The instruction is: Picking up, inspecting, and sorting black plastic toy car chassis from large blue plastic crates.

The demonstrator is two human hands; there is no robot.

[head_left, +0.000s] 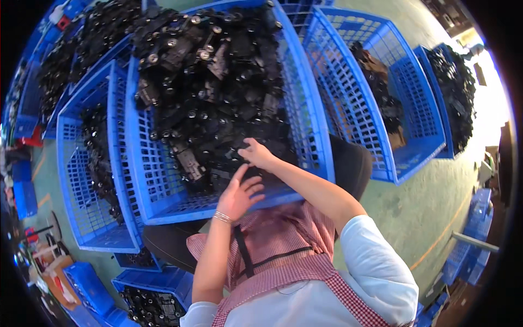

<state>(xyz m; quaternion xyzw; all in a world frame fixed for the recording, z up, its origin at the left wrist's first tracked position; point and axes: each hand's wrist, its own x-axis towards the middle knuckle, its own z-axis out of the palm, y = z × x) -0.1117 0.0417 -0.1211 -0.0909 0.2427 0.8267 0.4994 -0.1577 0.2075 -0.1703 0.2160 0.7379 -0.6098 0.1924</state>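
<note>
In front of me a large blue plastic crate (180, 216) holds a heap of black moulded parts (229, 117), many with shiny round metal pieces. My right hand (259, 156) reaches over the near part of the heap, its visible fingers bent and apart among the black parts. Nothing shows between them. Just inside the crate's near rim, my left hand (241, 194) hovers below the right one, fingers spread and holding nothing. A few greyish-brown moulded parts (188, 162) lie in the heap left of my hands. What lies under my right fingertips is too dark to make out.
A blue crate (92, 240) with more black parts stands at the left. On the right, another crate (400, 163) contains black parts and brown cardboard. Farther right sits a full crate (436, 82). My red checked apron (289, 234) touches the near crate's edge.
</note>
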